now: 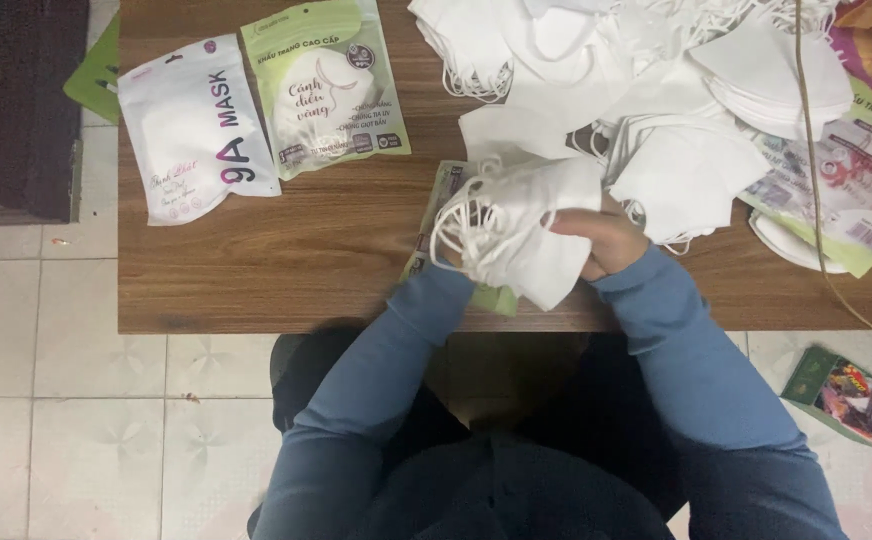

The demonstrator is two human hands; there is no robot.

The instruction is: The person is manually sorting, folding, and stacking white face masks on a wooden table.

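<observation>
Seen from above, a person in blue sleeves sits at the near edge of a brown wood-grain table (286, 260). Both hands meet over that edge on a bunch of white folded fabric face masks (531, 225), their ear loops dangling to the left. The right hand (606, 240) is clenched around the bunch; the left hand (456, 255) is mostly hidden behind the masks, so its grip cannot be told. Under the bunch lies a flat green printed pouch (446, 190) — what it holds is not visible. Toward the far left corner lie two sealed pouches side by side: a white mask pouch (196, 125) and a pale green mask pouch (326, 85). A loose heap of white masks (656, 90) covers the far right part.
</observation>
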